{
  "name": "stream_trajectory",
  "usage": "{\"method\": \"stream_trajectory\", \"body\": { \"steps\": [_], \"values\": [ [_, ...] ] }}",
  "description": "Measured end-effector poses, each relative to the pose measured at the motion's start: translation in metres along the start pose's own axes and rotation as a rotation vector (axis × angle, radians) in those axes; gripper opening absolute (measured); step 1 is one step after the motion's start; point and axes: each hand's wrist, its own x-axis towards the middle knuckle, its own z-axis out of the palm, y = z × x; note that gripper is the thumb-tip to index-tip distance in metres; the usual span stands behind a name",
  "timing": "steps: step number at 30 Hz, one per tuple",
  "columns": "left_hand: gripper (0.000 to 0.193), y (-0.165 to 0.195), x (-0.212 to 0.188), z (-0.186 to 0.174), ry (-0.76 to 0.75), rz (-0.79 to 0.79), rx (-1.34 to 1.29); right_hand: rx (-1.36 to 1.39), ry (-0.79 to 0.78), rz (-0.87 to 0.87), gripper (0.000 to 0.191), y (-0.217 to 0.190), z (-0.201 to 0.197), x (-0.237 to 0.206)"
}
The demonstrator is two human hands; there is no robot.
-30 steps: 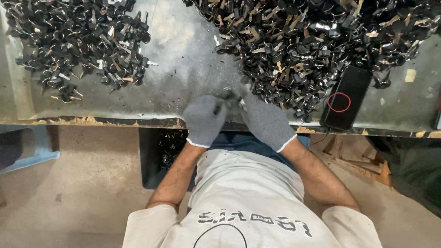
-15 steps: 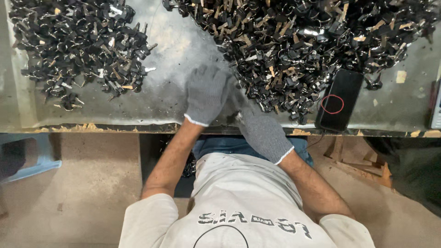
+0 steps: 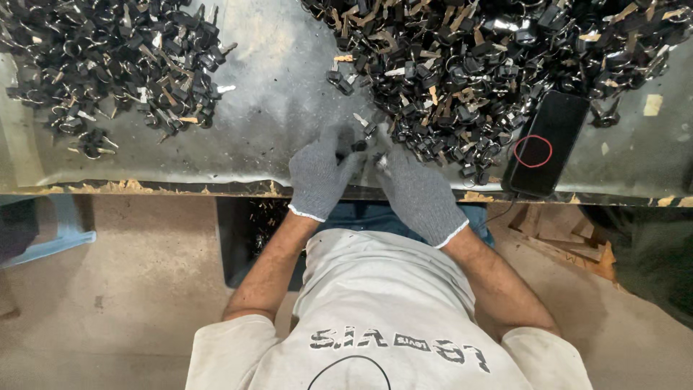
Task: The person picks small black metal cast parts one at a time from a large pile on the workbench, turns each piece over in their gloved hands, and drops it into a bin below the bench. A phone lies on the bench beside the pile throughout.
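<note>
I see both gloved hands meet at the desk [image 3: 274, 108] edge. The left hand [image 3: 319, 175] pinches a small black key [image 3: 359, 146]; the right hand [image 3: 416, 191] closes its fingers on the key's other end. The big pile [image 3: 491, 65] lies just beyond, a phone [image 3: 546, 141] to the right, a smaller pile [image 3: 108, 65] far left.
</note>
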Motion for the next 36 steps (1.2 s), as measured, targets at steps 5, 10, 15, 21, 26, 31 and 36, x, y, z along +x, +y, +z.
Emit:
{"method": "stream_trajectory", "body": {
  "steps": [5,10,15,21,26,31,36],
  "values": [
    [0.020,-0.003,-0.003,0.006,0.050,0.258,0.102,-0.030,-0.181,0.134,0.043,-0.001,0.021,0.010],
    [0.013,-0.008,-0.006,0.012,0.056,0.301,0.131,-0.178,-0.162,0.094,0.028,-0.001,0.016,0.015],
    [0.019,-0.017,-0.008,0.014,0.103,0.337,0.078,0.169,-0.149,0.036,0.027,0.004,0.006,0.020],
    [0.018,-0.017,-0.006,0.016,0.077,0.372,0.142,-0.190,-0.159,0.084,0.014,-0.002,0.024,0.022],
    [0.031,-0.014,-0.006,0.011,0.049,0.150,-0.005,-0.232,-0.143,0.013,0.029,0.001,0.019,0.013],
    [0.041,-0.011,-0.016,0.012,0.107,0.350,0.070,-0.257,-0.131,0.055,0.020,-0.013,0.020,0.017],
    [0.039,-0.011,-0.019,0.009,0.095,0.248,0.040,0.241,-0.398,0.253,0.049,0.001,0.010,0.033]
  ]
}}
